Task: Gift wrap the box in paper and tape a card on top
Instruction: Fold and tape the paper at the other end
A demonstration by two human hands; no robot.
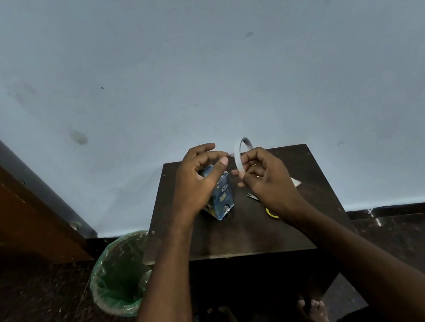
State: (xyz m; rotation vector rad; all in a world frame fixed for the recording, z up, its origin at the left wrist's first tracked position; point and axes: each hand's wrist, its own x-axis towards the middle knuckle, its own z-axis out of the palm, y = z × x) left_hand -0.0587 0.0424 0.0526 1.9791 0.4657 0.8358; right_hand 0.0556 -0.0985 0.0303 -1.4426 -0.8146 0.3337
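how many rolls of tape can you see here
1. The tape roll, a thin whitish ring, is held up in the right hand above the table, beside the wrapped box. The hands could hide another.

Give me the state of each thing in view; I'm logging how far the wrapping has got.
box: upright on the table, wrapped in patterned paper
tape roll: held on edge in the air by the right hand
left hand: above the box, fingers curled; a pinched tape end cannot be made out
scissors: on the table, mostly hidden
card: on the table, not yet on the box
bin: lined, open
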